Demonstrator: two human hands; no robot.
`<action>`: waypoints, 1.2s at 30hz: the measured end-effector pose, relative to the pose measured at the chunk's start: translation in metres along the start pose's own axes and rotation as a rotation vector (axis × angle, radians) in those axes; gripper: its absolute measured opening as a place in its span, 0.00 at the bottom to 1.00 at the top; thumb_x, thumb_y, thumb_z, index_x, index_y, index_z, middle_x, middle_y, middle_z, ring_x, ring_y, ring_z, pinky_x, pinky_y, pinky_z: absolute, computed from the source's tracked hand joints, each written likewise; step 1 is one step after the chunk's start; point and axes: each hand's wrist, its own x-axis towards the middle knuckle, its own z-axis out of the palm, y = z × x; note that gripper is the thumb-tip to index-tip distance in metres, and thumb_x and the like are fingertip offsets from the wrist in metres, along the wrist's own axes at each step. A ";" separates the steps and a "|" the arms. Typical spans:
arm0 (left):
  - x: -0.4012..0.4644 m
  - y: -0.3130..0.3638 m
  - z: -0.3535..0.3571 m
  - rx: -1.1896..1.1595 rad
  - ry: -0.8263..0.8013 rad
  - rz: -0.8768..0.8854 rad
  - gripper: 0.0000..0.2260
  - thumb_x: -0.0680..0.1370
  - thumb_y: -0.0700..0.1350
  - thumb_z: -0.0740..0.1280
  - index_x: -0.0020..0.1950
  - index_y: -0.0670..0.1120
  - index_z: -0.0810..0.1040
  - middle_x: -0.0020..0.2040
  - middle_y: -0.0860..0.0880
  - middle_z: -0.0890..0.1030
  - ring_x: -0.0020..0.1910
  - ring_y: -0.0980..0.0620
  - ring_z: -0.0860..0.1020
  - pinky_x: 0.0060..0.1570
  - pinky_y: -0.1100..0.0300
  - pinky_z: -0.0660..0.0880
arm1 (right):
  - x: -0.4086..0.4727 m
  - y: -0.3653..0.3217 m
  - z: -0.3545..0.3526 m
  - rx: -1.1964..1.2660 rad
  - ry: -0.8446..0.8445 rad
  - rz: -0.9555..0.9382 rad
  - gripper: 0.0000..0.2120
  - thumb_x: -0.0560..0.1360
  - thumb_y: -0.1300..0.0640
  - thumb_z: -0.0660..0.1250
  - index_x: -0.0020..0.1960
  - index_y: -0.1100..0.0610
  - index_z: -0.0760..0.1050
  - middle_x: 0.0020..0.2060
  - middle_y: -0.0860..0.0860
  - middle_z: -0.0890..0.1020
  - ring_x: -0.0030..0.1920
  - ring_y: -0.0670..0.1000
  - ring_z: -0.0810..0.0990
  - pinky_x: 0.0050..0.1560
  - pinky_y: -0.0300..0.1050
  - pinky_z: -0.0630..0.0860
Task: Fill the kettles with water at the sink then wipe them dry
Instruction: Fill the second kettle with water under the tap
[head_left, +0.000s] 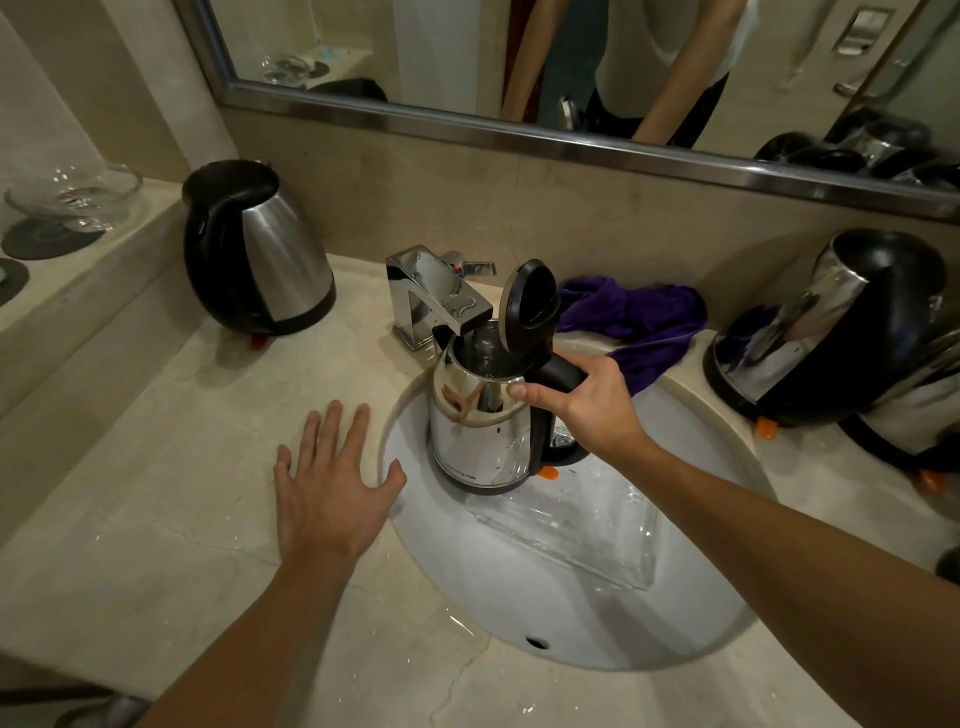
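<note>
Kettle (480, 431), lid raised, stands in the sink (701, 597) with its mouth under the tap (441, 299). Right grip (592, 405) clasps the black handle. Left grip (327, 488) lies flat, released, on the bench (156, 493). Expect rising weight and slippery wet steel; hold the handle only.

A steel kettle (480, 431) stands upright in the sink (597, 613), lid open under the tap (439, 296); two closed kettles (260, 249) (841, 327) flank the sink.
</note>
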 end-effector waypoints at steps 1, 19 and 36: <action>0.000 0.000 0.000 0.002 -0.001 0.002 0.36 0.79 0.68 0.55 0.83 0.57 0.46 0.84 0.51 0.46 0.82 0.49 0.44 0.79 0.43 0.47 | 0.000 0.000 0.000 0.001 0.000 0.003 0.17 0.69 0.45 0.80 0.54 0.49 0.83 0.39 0.44 0.84 0.45 0.48 0.83 0.47 0.42 0.77; -0.001 0.001 -0.003 -0.010 -0.010 0.009 0.36 0.79 0.67 0.54 0.83 0.58 0.45 0.84 0.51 0.46 0.82 0.50 0.44 0.79 0.43 0.46 | -0.001 0.000 0.000 -0.022 0.005 -0.022 0.19 0.69 0.45 0.80 0.56 0.52 0.84 0.39 0.45 0.84 0.44 0.48 0.83 0.45 0.40 0.76; 0.000 -0.001 0.000 -0.014 -0.003 0.005 0.36 0.79 0.67 0.55 0.83 0.58 0.45 0.84 0.51 0.46 0.82 0.50 0.44 0.79 0.43 0.45 | -0.004 -0.010 0.000 -0.014 0.002 -0.057 0.11 0.69 0.45 0.79 0.47 0.41 0.79 0.33 0.38 0.81 0.38 0.41 0.80 0.40 0.31 0.73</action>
